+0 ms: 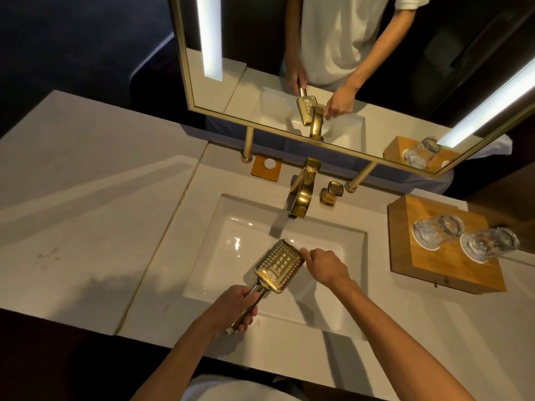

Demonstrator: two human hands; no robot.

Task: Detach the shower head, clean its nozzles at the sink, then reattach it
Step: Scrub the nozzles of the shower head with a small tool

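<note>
A gold rectangular shower head [278, 265] hangs over the white sink basin [231, 227], nozzle face turned up toward me. My left hand [236, 306] grips its handle near the basin's front edge. My right hand [325, 266] is at the head's right edge, fingers curled, thumb touching the rim. The gold faucet [302, 195] stands behind the basin; no water shows at its spout. No hose is visible on the handle.
A gold tap handle [331, 193] sits right of the faucet. A wooden tray [434, 273] with two upturned glasses [437, 231] lies at the right. A small orange coaster [266, 170] rests behind the basin. A gold-framed mirror [318, 82] stands on posts at the back.
</note>
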